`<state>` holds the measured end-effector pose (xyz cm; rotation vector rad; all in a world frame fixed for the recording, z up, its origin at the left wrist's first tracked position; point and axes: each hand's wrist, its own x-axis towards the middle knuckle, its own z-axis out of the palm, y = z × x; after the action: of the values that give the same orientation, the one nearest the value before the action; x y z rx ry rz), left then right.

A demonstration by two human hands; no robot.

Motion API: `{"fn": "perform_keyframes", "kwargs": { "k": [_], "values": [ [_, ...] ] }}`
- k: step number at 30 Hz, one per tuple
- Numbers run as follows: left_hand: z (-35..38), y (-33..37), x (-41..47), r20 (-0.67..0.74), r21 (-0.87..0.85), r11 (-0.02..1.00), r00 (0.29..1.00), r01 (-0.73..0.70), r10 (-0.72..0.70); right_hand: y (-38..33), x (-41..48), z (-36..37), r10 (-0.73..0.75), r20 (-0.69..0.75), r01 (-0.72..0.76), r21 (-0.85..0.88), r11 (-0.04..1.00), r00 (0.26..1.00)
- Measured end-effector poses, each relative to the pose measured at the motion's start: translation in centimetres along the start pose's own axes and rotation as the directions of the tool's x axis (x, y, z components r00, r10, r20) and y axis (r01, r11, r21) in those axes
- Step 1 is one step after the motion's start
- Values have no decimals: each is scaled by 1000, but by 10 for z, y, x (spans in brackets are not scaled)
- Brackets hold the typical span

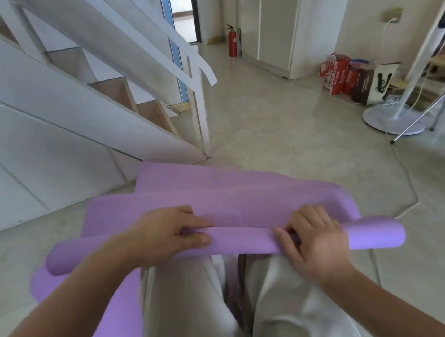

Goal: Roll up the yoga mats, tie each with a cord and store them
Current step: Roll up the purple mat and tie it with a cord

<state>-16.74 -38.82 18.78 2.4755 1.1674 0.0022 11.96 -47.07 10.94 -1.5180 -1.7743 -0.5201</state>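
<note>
A purple yoga mat point(235, 194) lies on the tiled floor in front of my knees, its near end wound into a thin roll point(241, 242) that runs left to right. My left hand point(165, 235) grips the roll left of centre, thumb on the near side and fingers over the top. My right hand point(315, 238) grips the roll right of centre with curled fingers. A second stretch of purple mat point(104, 306) shows under my left arm and legs. No cord is in view.
A white staircase point(75, 107) with a railing rises at the left, its foot just beyond the mat. At the right stand a fan base point(393, 118), shopping bags point(349, 79) and a white cable point(408, 180) on the floor. A red fire extinguisher point(232, 41) stands far back.
</note>
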Motion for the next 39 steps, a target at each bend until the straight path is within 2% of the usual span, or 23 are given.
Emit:
{"fn": "perform_keyframes", "kwargs": {
  "k": [5, 8, 10, 11, 12, 14, 15, 17, 19, 22, 25, 27, 29, 32, 34, 35, 37, 39],
  "values": [
    [12, -8, -14, -169, 162, 987, 985, 4, 24, -5, 17, 12, -2, 13, 3, -45, 999, 1000],
    [29, -17, -23, -283, 270, 963, 954, -17, 96, -7, 40, 12, -38, 136, 43, -38, 998, 990],
    [35, -18, -33, -315, 216, 976, 947, 9, 61, -15, 56, 8, -28, 287, 55, -87, 995, 958],
    [36, -18, -39, -310, 181, 983, 950, 25, 32, -20, 65, 6, -13, 400, 65, -119, 991, 916],
    [38, -19, -43, -290, 137, 989, 957, 52, -10, -23, 72, 6, 14, 531, 64, -128, 990, 847],
    [42, -22, -46, -279, 70, 993, 958, 95, -72, -26, 73, 14, 77, 700, 6, -115, 993, 710],
    [45, -22, -44, -301, 73, 993, 951, 90, -64, -27, 70, 19, 114, 749, -18, -134, 991, 652],
    [55, -23, -38, -402, 211, 977, 914, 38, 51, -30, 66, 29, 148, 775, -13, -177, 984, 615],
    [66, -24, -35, -448, 348, 937, 883, 29, 139, -28, 64, 38, 190, 747, -58, -199, 978, 638],
    [74, -20, -33, -474, 389, 919, 869, 64, 141, -24, 62, 40, 237, 675, -104, -232, 967, 698],
    [73, -25, -23, -452, 352, 935, 883, 48, 124, -21, 54, 42, 117, 494, -20, -197, 980, 862],
    [59, -30, -13, -394, 183, 981, 919, 68, 10, -14, 37, 36, -10, 292, 43, -107, 993, 956],
    [45, -37, -3, -262, 40, 986, 954, 160, -144, -7, 20, 34, -126, 249, 146, -64, 987, 960],
    [24, -36, 10, -131, -58, 976, 967, 212, -218, 1, 24, 38, -141, 226, 161, -69, 985, 964],
    [15, -23, 11, -166, -16, 977, 963, 213, -213, 5, 41, 42, -131, 228, 147, -53, 988, 965],
    [14, -16, 7, -176, 74, 980, 970, 184, -169, 8, 49, 40, -127, 230, 140, -44, 989, 965],
    [18, -2, -8, -161, 238, 967, 985, 94, -56, 12, 58, 27, -91, 363, 109, -30, 994, 928],
    [28, 9, -16, -117, 201, 979, 993, 28, -5, 6, 57, 11, -5, 569, 66, -88, 994, 822]
  ]
}}
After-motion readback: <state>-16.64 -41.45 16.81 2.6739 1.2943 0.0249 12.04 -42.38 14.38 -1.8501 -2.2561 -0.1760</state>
